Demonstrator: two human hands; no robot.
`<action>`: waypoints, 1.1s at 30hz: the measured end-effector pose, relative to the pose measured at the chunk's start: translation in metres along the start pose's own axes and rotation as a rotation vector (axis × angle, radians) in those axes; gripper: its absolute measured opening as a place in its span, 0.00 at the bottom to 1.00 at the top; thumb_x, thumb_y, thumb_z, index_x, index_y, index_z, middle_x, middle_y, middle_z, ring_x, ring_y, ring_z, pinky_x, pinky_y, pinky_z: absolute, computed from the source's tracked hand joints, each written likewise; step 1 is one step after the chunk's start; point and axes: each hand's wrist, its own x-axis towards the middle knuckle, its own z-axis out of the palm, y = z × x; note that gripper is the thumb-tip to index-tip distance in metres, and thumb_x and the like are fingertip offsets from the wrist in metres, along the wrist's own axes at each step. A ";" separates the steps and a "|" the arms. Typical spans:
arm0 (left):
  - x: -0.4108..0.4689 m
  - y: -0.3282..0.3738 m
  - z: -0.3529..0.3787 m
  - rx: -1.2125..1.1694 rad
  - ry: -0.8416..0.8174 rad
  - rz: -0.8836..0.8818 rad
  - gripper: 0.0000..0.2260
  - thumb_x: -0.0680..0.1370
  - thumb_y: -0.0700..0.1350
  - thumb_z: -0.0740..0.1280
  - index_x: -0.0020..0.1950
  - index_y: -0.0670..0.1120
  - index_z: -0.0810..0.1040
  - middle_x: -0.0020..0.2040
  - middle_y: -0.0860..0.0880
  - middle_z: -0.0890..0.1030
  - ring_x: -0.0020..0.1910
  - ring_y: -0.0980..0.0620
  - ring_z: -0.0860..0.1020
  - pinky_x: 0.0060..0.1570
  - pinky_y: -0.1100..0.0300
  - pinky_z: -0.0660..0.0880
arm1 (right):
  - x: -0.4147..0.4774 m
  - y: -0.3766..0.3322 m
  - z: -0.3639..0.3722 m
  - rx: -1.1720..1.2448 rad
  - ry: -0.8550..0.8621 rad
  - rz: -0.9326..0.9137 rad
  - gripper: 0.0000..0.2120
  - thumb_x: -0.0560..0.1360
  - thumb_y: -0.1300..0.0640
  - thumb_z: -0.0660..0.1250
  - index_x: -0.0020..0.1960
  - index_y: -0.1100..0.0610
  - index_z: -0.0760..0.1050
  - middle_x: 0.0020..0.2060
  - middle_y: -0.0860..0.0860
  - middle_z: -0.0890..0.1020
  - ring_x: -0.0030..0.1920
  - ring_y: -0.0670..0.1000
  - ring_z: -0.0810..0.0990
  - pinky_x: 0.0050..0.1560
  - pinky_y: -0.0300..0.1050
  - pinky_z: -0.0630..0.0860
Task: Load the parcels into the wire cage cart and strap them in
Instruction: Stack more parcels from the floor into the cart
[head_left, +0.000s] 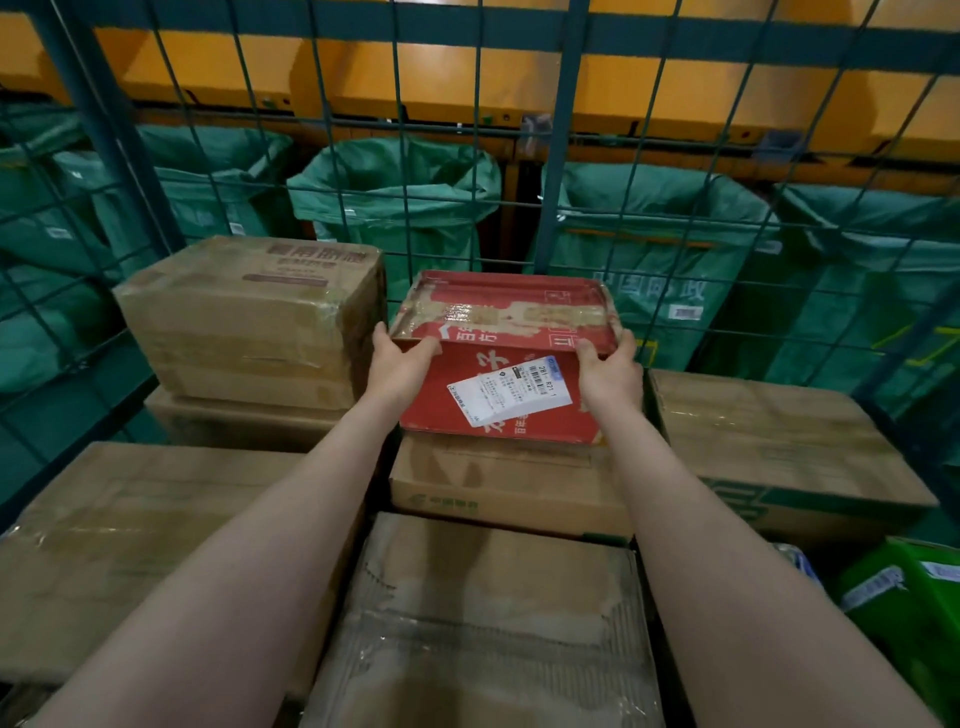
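- Head view: both hands are gripping the red box (501, 332) by its near top corners. The left hand (402, 364) and right hand (610, 371) each have their fingers wrapped over the edge, probably so that they are keeping it level.
- The box is sitting on, or just above, a brown carton (498, 488) inside the wire cage cart (558, 156), close to the mesh at twelve o'clock.
- It is filling the gap between the taped carton (254, 312) at nine o'clock and the wide carton (779, 441) at four o'clock, which looks like snug stacking.
- Its shipping label (511, 389) is facing the person.
- Green sacks (395, 208) are hanging beyond the mesh.
- No strap is showing, so strapping looks not yet done.
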 end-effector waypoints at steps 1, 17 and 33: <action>-0.002 0.000 0.001 -0.009 -0.004 -0.005 0.36 0.78 0.47 0.64 0.78 0.49 0.44 0.66 0.43 0.70 0.38 0.53 0.75 0.31 0.61 0.70 | -0.001 0.001 -0.001 0.004 -0.003 0.026 0.29 0.80 0.43 0.55 0.76 0.50 0.50 0.66 0.58 0.70 0.50 0.59 0.78 0.48 0.54 0.77; -0.040 -0.005 -0.004 -0.017 -0.021 0.032 0.27 0.78 0.46 0.64 0.72 0.45 0.55 0.56 0.46 0.71 0.39 0.56 0.74 0.32 0.62 0.70 | -0.033 0.019 -0.020 0.032 0.132 0.126 0.22 0.81 0.49 0.54 0.72 0.55 0.56 0.61 0.60 0.74 0.52 0.60 0.79 0.35 0.44 0.68; -0.047 -0.021 -0.006 0.056 0.005 0.101 0.29 0.77 0.45 0.66 0.73 0.47 0.55 0.61 0.45 0.73 0.42 0.55 0.76 0.38 0.60 0.73 | -0.045 0.026 -0.023 0.007 0.187 0.090 0.22 0.80 0.48 0.55 0.71 0.56 0.59 0.62 0.59 0.74 0.52 0.61 0.79 0.43 0.48 0.74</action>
